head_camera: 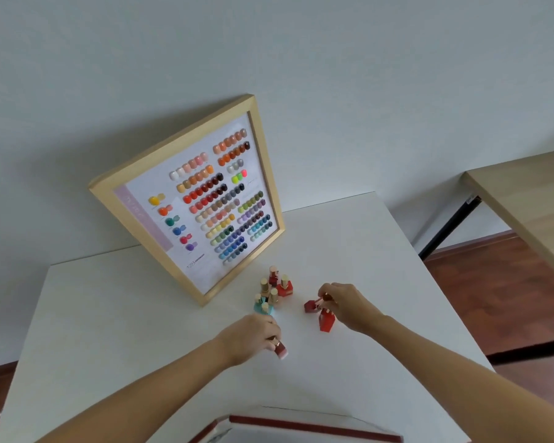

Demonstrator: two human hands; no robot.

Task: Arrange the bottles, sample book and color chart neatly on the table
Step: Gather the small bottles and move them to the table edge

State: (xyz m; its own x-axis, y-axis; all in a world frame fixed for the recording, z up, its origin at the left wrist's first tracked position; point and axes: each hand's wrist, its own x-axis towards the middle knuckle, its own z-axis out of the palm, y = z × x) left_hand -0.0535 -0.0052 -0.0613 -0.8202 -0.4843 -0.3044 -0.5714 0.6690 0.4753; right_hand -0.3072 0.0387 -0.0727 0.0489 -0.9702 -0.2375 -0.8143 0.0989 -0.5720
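A framed color chart (202, 199) leans on the wall at the back of a white tabletop (109, 314). In front of it stands a cluster of nail polish bottles (274, 290). The left hand (253, 337) grips a dark red bottle (280, 349) nearer than the cluster; the right hand (343, 303) pinches a red bottle's cap (311, 306), right of the cluster.

Only one legible marking is found: "128" is printed at the lower left of the white sheet of the framed color chart (192, 199), followed by a short line of small print that cannot be resolved. Pale lettering is seen running along the pink strip on the chart's left edge; possibly a brand name, but too faint and skewed to be read. Small captions under the swatch rows are blurred out. A light band is seen on some bottles (274, 290), with nothing readable on it.
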